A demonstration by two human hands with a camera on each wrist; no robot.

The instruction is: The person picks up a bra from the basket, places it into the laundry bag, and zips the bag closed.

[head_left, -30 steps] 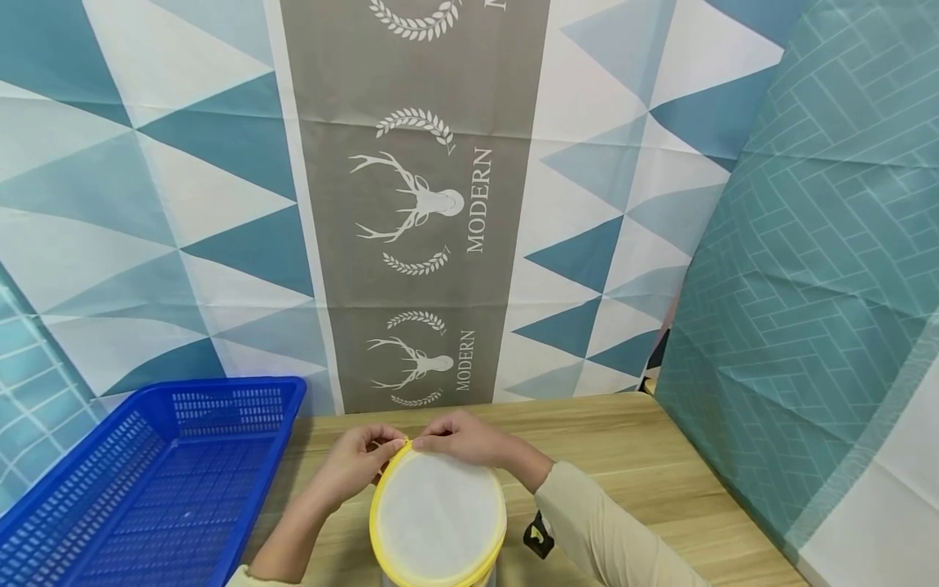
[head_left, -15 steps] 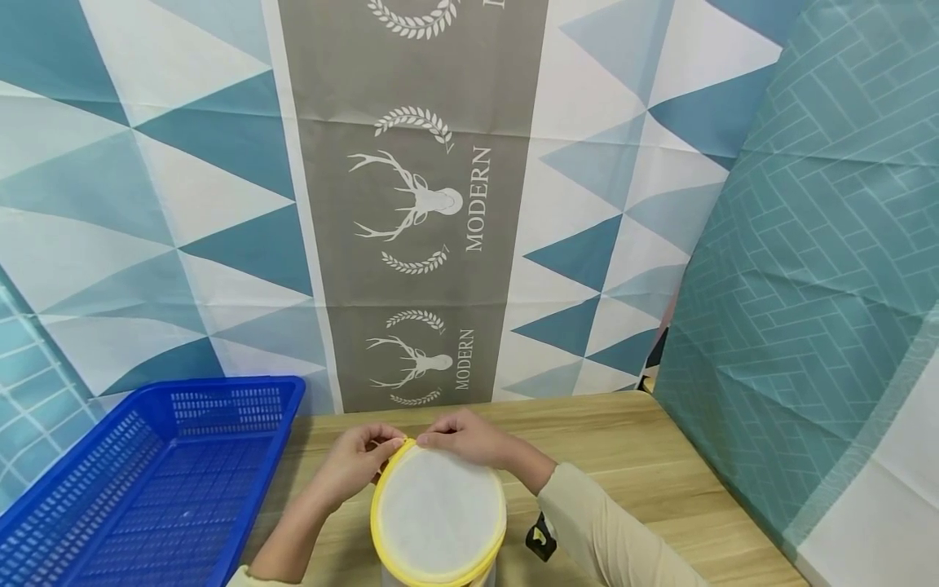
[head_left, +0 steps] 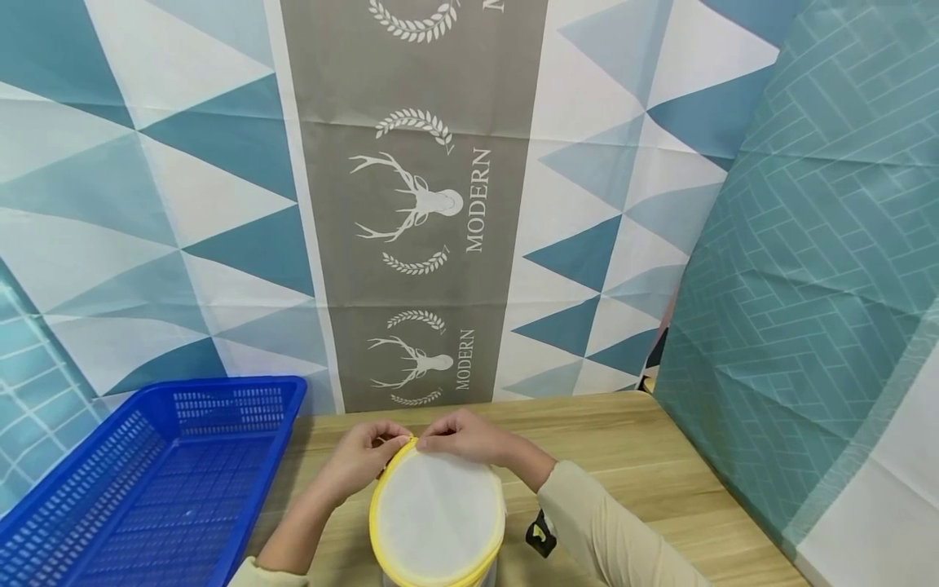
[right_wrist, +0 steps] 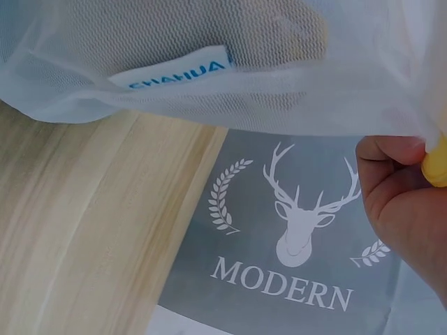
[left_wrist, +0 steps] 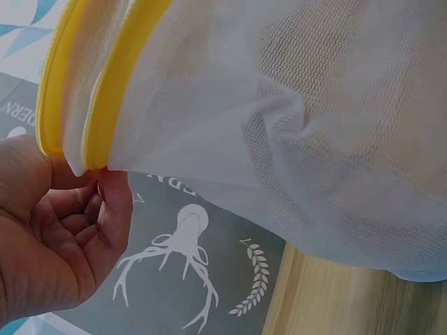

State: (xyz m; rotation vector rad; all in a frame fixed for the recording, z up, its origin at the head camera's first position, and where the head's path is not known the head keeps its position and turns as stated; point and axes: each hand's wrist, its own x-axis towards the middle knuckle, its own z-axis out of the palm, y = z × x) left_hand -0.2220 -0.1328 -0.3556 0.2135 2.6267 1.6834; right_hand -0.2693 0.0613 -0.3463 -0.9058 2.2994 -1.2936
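Observation:
A white mesh laundry bag (head_left: 440, 518) stands upright at the table's front, its round top edged by a yellow zipper band (head_left: 376, 522). My left hand (head_left: 359, 458) pinches the far edge of that band with thumb and fingers. Right beside it, my right hand (head_left: 467, 439) pinches the same rim. In the left wrist view two yellow bands (left_wrist: 108, 105) run side by side, and the left hand (left_wrist: 63, 230) grips their lower end. Blue letters mark a white label (right_wrist: 180, 68) on the bag in the right wrist view, where the right hand (right_wrist: 408, 202) holds the yellow edge. The zipper pull cannot be made out.
A blue plastic basket (head_left: 282, 456) with perforated walls stands at the left. The wooden table (head_left: 623, 456) extends to the right, and a patterned cloth (head_left: 411, 269) hangs behind it. A small black item (head_left: 540, 534) shows beside the right sleeve.
Both hands have shifted very slightly to the right along the far rim, keeping their pinch. The bag's top has tilted a little; the basket is unmoved.

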